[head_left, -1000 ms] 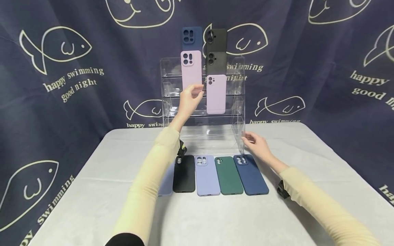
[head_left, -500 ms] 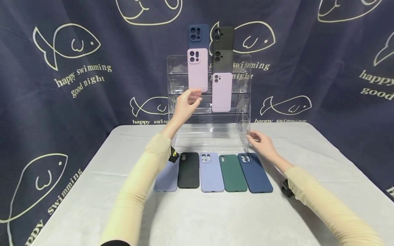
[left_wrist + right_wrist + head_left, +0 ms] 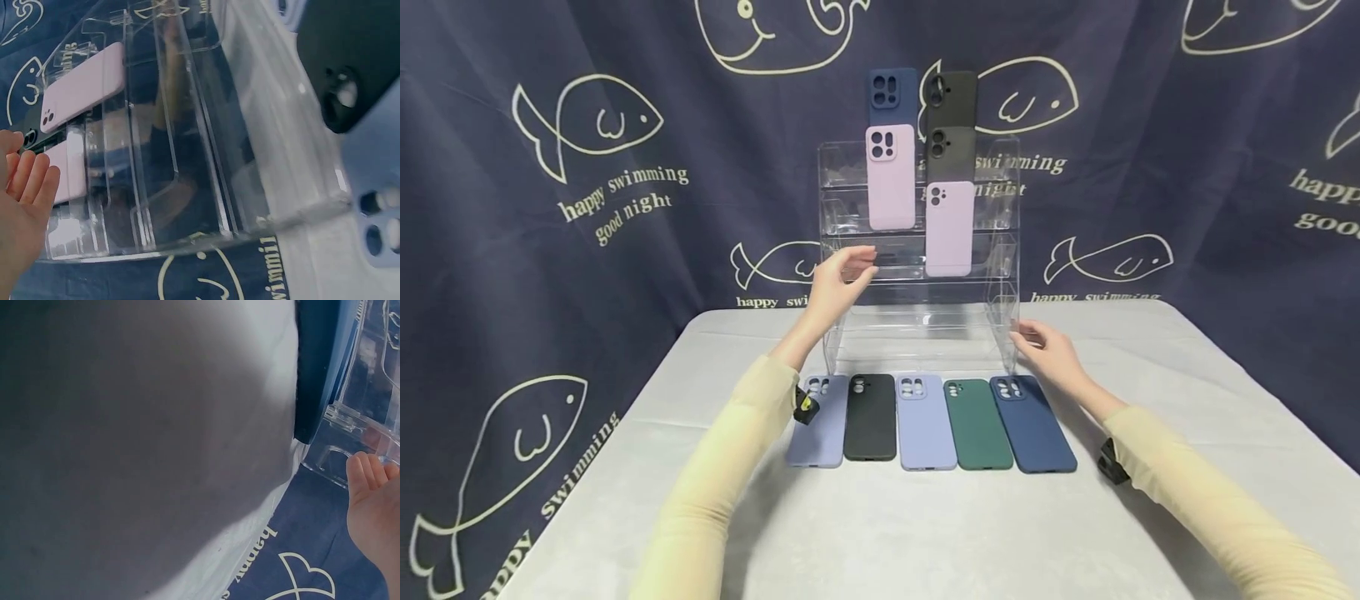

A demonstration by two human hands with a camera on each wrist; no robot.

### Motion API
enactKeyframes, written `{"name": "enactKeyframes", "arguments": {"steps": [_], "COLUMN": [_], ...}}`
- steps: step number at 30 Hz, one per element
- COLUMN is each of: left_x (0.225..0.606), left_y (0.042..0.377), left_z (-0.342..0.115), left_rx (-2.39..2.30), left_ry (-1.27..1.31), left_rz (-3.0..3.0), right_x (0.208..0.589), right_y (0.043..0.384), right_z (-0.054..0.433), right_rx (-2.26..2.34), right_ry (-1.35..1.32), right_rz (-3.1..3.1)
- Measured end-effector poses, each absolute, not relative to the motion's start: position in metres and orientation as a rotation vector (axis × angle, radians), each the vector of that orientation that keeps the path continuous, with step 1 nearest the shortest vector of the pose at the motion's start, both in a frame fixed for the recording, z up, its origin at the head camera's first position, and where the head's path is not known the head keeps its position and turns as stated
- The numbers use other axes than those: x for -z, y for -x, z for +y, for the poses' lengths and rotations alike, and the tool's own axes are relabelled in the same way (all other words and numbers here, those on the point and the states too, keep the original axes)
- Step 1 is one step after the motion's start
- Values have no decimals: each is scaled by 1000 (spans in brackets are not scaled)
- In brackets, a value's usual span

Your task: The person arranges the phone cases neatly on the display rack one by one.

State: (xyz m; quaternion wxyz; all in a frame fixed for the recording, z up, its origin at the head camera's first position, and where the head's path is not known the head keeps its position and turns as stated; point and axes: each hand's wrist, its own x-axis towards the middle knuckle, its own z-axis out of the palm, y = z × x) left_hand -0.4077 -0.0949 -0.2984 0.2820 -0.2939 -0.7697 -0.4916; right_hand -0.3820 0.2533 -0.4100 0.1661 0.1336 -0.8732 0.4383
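A clear tiered display stand (image 3: 917,337) stands on the table. Phone cases lean on its tiers: a navy one (image 3: 904,98) behind a pink one (image 3: 891,192) in one column, and black ones (image 3: 952,154) behind another pink case (image 3: 950,233) in the other. My left hand (image 3: 837,283) hovers before the stand's left side, below the first pink case, fingers loosely bent and holding nothing. The right hand (image 3: 1051,354) touches the stand's right side panel with its fingertips. In the right wrist view its fingers (image 3: 365,472) lie fairly straight against the clear plastic.
In front of the stand lies a row of phone cases: lavender (image 3: 820,429), black (image 3: 870,421), another lavender (image 3: 927,429), green (image 3: 979,429) and navy (image 3: 1036,429). They rest on a white tablecloth (image 3: 940,533). A dark blue curtain (image 3: 700,242) hangs behind.
My left hand has let go of the pink case's lower edge and moved down and left, away from it. The case stays on the stand. The right hand keeps its place.
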Motion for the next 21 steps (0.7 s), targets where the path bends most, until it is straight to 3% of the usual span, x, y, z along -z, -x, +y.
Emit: {"name": "enactKeyframes", "arguments": {"steps": [21], "left_x": [345], "left_y": [384], "left_z": [-156], "left_rx": [1383], "left_ry": [781], "left_rz": [-2149], "right_x": [411], "right_y": [384], "right_z": [255], "right_rx": [-1253], "right_ry": [-400], "right_rz": [-2484]}}
